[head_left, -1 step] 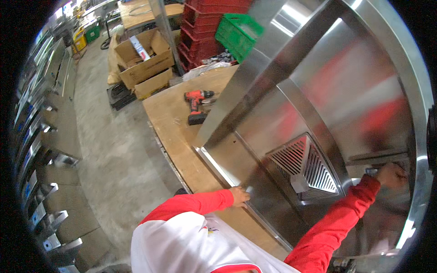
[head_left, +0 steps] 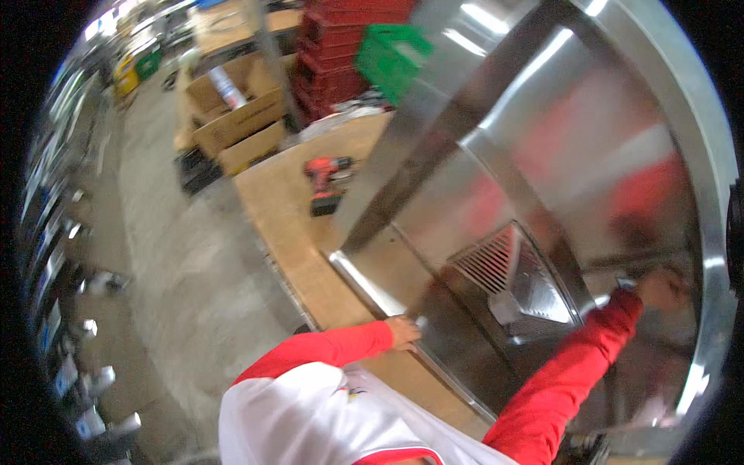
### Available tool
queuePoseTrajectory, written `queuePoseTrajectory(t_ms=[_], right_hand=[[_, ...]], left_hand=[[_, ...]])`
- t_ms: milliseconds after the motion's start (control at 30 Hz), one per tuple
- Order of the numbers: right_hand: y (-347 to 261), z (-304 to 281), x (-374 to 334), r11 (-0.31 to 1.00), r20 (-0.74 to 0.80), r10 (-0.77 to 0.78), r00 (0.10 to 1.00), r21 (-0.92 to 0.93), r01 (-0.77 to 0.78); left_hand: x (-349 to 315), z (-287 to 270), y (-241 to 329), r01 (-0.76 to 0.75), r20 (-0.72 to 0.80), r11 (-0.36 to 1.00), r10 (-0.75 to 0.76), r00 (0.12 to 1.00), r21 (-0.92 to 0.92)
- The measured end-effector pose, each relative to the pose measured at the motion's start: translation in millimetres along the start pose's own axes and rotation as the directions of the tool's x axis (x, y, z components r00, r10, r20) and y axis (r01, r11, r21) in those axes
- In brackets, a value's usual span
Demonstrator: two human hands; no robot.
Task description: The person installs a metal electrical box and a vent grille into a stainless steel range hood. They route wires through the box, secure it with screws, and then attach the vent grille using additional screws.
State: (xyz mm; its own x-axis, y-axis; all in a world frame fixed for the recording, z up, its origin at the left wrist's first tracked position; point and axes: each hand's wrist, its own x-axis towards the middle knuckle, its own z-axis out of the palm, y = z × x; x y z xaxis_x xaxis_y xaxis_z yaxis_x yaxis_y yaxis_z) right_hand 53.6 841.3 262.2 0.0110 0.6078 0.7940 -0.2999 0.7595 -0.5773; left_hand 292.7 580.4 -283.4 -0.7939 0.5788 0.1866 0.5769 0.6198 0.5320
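A large stainless steel range hood lies on the wooden table in front of me, its hollow inside facing up. My left hand grips its near rim, the fingers bent over the edge. Deep inside, toward the right wall, my right hand is at the inner panel near a slot-like strip. Motion smears its fingers, so what it holds, if anything, does not show. Between the hands sits a slatted pyramid-shaped metal filter in the panel. Something dark, perhaps a watch, is at my right wrist.
A red and black cordless drill lies on the wooden table left of the hood. Beyond stand cardboard boxes, stacked red crates and a green crate. Metal parts line the floor at far left.
The whole view has shifted slightly and blurred, with the background moving a little left. Both hands keep about the same places on the hood.
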Motion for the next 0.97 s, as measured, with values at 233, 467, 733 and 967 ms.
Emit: queuePoseTrajectory(t_ms=[233, 467, 733, 967], right_hand=[[-2.9, 2.1, -24.7, 0.891, -0.297, -0.384, 0.874, 0.129, 0.435], [-22.9, 8.0, -29.0, 0.970, -0.230, -0.171, 0.958, 0.133, 0.205], [-28.6, -13.8, -32.4, 0.987, -0.200, -0.156, 0.967, 0.015, 0.163], [-39.5, -32.7, -42.4, 0.980, -0.306, -0.156, 0.939, 0.072, 0.186]], left_hand=[[55.3, -243.9, 85.2, -0.216, -0.019, 0.970, 0.215, 0.976, -0.111], [251.7, -614.6, 310.1, -0.384, -0.353, 0.675, 0.689, 0.633, 0.630], [365.3, -619.6, 331.4, -0.055, 0.224, 0.949, -0.017, 0.974, 0.310], [316.0, -622.7, 318.3, -0.226, 0.176, 0.883, 0.167, 0.970, 0.411]])
